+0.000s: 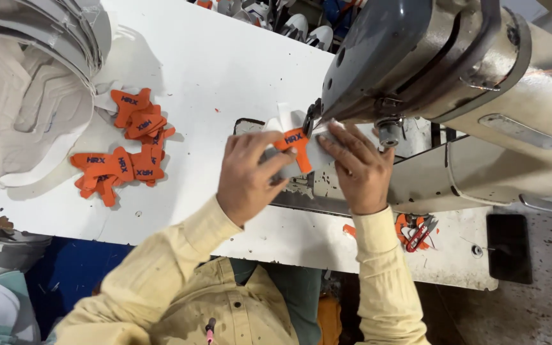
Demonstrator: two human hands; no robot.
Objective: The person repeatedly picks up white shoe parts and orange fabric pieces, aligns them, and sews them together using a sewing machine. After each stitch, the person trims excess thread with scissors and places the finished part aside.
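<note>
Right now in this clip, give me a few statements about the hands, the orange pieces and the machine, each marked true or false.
1. Both hands press a white piece with an orange tab at the sewing machine. True.
2. The left hand holds the thread snips. False: red-handled snips lie on the table, right of the right hand.
3. A pile of orange tabs lies left of the hands. True.
4. The sleeves are dark blue. False: pale yellow sleeves.
</note>
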